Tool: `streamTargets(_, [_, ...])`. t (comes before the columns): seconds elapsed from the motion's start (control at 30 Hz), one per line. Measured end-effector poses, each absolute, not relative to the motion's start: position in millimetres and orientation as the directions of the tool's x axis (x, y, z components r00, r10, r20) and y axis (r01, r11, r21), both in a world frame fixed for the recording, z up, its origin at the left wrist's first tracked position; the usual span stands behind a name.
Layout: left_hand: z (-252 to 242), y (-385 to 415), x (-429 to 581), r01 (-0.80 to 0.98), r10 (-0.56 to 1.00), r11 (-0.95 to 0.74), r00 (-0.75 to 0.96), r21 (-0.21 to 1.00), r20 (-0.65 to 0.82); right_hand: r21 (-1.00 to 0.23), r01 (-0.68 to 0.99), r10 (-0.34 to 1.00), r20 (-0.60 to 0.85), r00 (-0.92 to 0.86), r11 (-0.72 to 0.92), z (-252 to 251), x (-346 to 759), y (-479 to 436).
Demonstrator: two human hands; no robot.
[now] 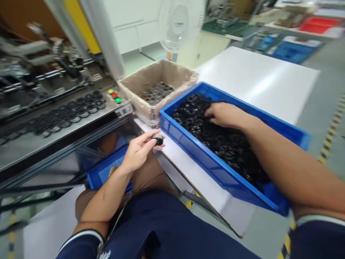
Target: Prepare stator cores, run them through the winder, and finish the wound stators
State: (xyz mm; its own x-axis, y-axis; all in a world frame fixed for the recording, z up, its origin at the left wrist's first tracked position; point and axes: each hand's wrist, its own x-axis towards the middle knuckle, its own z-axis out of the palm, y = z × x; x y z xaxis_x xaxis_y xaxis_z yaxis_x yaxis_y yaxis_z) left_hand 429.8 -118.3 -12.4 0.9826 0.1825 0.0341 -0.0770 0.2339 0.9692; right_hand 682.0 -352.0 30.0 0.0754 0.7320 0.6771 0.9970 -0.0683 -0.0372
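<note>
My left hand [138, 149] pinches a small black round part [158, 140] between its fingertips, just left of the blue crate [188, 142]. The crate holds a heap of black ring-shaped parts [223, 142]. My right hand [225, 114] reaches into that heap at the crate's far end, palm down, fingers curled among the parts; whether they grip any is hidden. Both forearms are bare below dark blue sleeves.
A cardboard box [159, 84] lined with plastic holds more black parts behind the crate. Rows of black parts [67, 111] lie on the machine bed at left, beside coloured buttons [115, 96]. A white table [256, 82], a fan [179, 25] and a lower blue bin [104, 172] are nearby.
</note>
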Motion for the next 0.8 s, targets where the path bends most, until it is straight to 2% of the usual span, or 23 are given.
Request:
streamTargets(0.07, [-16,-114,431,-0.091,0.170,0.269,0.984,0.959,0.046,-0.010,0.989,0.761,0.640,-0.105,0.145,21,698,-353])
streamTargets(0.17, [-19,-111,430,-0.209,0.215,0.139,0.961,0.968,0.177,-0.026,0.957,0.734,0.649,-0.203,0.288,1,714,-355])
streamTargets(0.27, [-16,-108,424,-0.297,0.220,-0.097,0.925,0.950,0.311,0.014,0.949,0.758,0.598,-0.259,0.314,-9,725,-361])
streamTargets(0.37, [-9,-103,420,-0.323,0.189,-0.186,0.915,0.928,0.356,0.075,0.977,0.786,0.583,-0.205,0.199,7,713,-361])
streamTargets(0.47, [-4,-100,422,-0.310,0.202,-0.098,0.925,0.946,0.323,0.051,0.998,0.714,0.700,-0.016,-0.027,32,661,-345])
streamTargets(0.53, [-4,-102,426,-0.313,0.217,-0.007,0.927,0.950,0.307,-0.066,0.980,0.581,0.797,0.163,-0.186,44,612,-330])
streamTargets(0.57, [-4,-105,428,-0.324,0.223,0.035,0.925,0.945,0.309,-0.119,0.964,0.564,0.791,0.238,-0.240,47,588,-322])
streamTargets(0.6, [-4,-109,430,-0.337,0.226,0.072,0.922,0.939,0.314,-0.140,0.957,0.608,0.747,0.270,-0.253,48,567,-315])
streamTargets(0.63, [-3,-113,432,-0.347,0.225,0.104,0.921,0.932,0.318,-0.127,0.979,0.648,0.735,0.200,-0.159,48,550,-309])
streamTargets(0.73, [-1,-125,435,-0.363,0.189,0.184,0.925,0.914,0.329,-0.145,0.989,0.664,0.739,0.113,-0.007,41,521,-302])
streamTargets(0.8, [1,-131,436,-0.378,0.163,0.216,0.923,0.900,0.349,-0.149,0.989,0.649,0.754,0.102,0.018,37,517,-305])
